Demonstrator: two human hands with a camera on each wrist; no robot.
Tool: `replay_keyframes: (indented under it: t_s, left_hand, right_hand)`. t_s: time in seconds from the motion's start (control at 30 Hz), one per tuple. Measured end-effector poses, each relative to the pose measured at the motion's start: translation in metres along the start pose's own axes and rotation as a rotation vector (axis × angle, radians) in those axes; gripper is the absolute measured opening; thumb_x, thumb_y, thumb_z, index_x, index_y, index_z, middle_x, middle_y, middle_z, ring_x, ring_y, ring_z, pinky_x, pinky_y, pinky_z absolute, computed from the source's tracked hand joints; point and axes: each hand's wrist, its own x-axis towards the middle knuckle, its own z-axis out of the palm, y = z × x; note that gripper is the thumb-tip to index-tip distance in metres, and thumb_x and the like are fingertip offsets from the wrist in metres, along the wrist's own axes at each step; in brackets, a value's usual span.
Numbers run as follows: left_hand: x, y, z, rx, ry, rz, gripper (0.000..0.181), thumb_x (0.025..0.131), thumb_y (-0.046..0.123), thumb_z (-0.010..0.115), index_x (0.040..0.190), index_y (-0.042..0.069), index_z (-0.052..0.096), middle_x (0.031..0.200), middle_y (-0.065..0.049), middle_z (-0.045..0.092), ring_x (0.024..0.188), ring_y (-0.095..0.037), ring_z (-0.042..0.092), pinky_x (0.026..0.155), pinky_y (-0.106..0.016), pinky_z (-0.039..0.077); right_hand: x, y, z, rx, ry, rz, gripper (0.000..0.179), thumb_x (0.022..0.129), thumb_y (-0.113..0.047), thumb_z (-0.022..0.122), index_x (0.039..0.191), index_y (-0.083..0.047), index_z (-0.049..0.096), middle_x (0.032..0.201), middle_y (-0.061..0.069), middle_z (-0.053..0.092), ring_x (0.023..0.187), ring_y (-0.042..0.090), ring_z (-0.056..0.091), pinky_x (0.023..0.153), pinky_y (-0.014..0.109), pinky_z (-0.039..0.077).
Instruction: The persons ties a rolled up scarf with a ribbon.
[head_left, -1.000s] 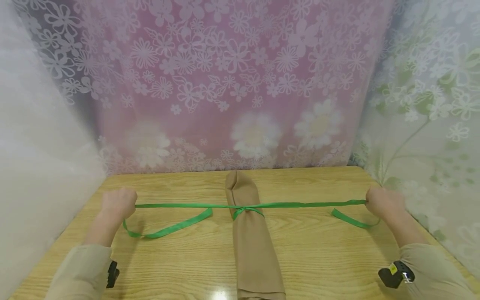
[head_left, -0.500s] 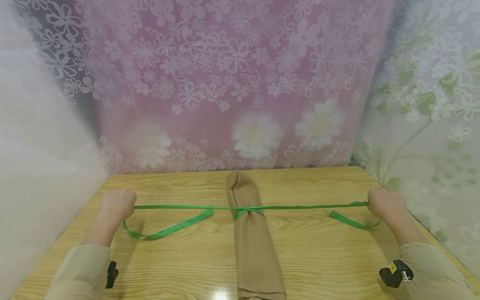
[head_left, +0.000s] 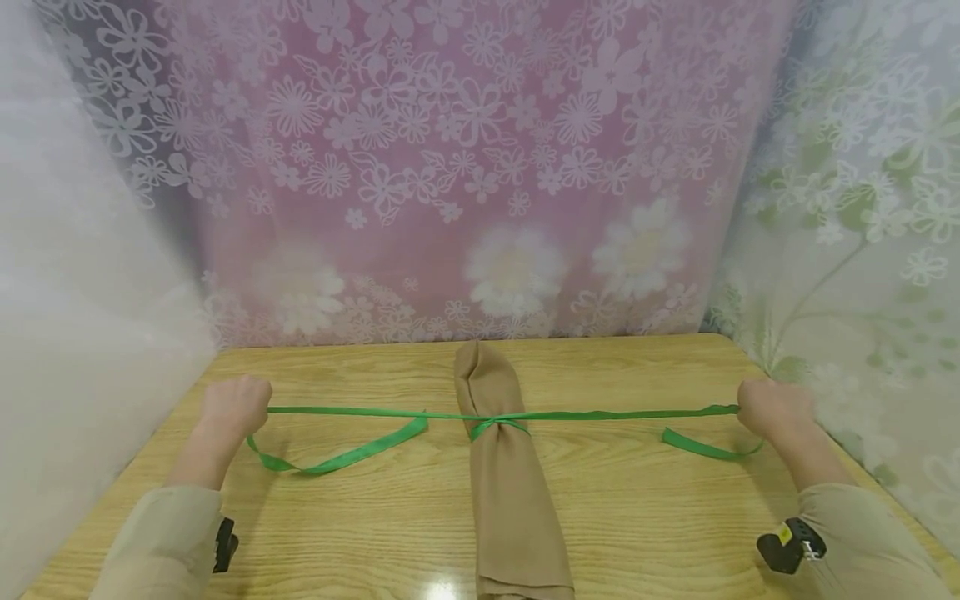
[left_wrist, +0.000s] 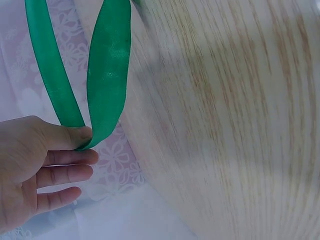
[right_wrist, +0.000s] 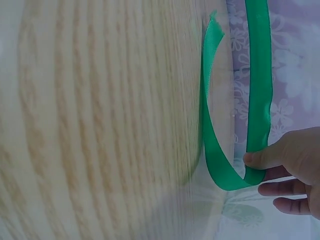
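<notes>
A long roll of brown cloth lies lengthwise on the wooden table, cinched near its far part by a green ribbon. The ribbon crosses itself at a knot on top of the roll, and both lengths stretch taut to the sides. At the left, my left hand pinches one length between thumb and forefinger; its loose tail loops down toward the table. My right hand pinches the other length at the right, with a shorter tail curling below. Both hands are raised above the tabletop.
The wooden table spreads on both sides of the roll. A pink flowered curtain hangs behind its far edge. Pale curtains flank it at left and right. Each wrist carries a small black camera.
Both hands keep their pinch on the ribbon and stay spread apart. The ribbon lengths look slightly straighter than a second ago; the cloth roll lies practically the same.
</notes>
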Motion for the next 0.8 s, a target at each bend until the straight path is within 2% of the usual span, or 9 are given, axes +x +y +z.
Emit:
replay_keyframes:
  t_s: [0.2,0.4,0.53,0.63,0.8]
  left_hand:
    - [0.003,-0.001,0.003,0.007,0.006,0.001,0.027,0.08,-0.009,0.053,0.061,0.009,0.048,0.055,0.0,0.038,0.049,-0.013,0.035,0.045,-0.025,0.032]
    - [0.004,-0.003,0.006,-0.002,0.021,0.005,0.026,0.079,-0.009,0.054,0.061,0.008,0.049,0.053,0.001,0.035,0.047,-0.011,0.032,0.044,-0.022,0.03]
    - [0.007,-0.003,0.009,0.007,0.016,0.011,0.017,0.081,-0.006,0.057,0.068,0.004,0.057,0.057,-0.001,0.043,0.048,-0.013,0.039,0.044,-0.024,0.034]
    - [0.011,-0.001,0.013,0.012,-0.018,0.018,0.012,0.082,-0.004,0.059,0.072,0.003,0.061,0.059,-0.001,0.047,0.049,-0.014,0.042,0.045,-0.025,0.037]
    - [0.02,0.007,0.016,0.012,-0.068,0.019,0.016,0.082,-0.003,0.059,0.069,0.007,0.058,0.058,0.0,0.045,0.052,-0.014,0.04,0.048,-0.027,0.037]
  right_hand:
    - [0.003,0.0,0.001,0.008,0.015,-0.003,0.019,0.079,-0.001,0.055,0.062,-0.011,0.054,0.063,0.002,0.052,0.058,0.022,0.049,0.05,0.048,0.042]
    - [0.006,-0.001,-0.001,0.045,-0.009,0.012,0.018,0.079,0.0,0.053,0.065,-0.01,0.056,0.063,0.002,0.052,0.059,0.023,0.048,0.052,0.05,0.042]
    - [0.009,-0.005,-0.002,0.038,-0.022,0.003,0.014,0.08,-0.001,0.055,0.068,-0.008,0.055,0.065,0.005,0.053,0.062,0.025,0.051,0.057,0.056,0.043]
    - [0.013,-0.007,0.002,0.029,-0.034,-0.005,0.01,0.08,-0.002,0.057,0.072,-0.005,0.056,0.069,0.006,0.056,0.064,0.027,0.053,0.058,0.051,0.045]
    - [0.021,-0.012,0.011,0.001,-0.038,-0.011,0.011,0.082,-0.003,0.056,0.071,-0.006,0.055,0.069,0.007,0.057,0.062,0.025,0.052,0.054,0.041,0.044]
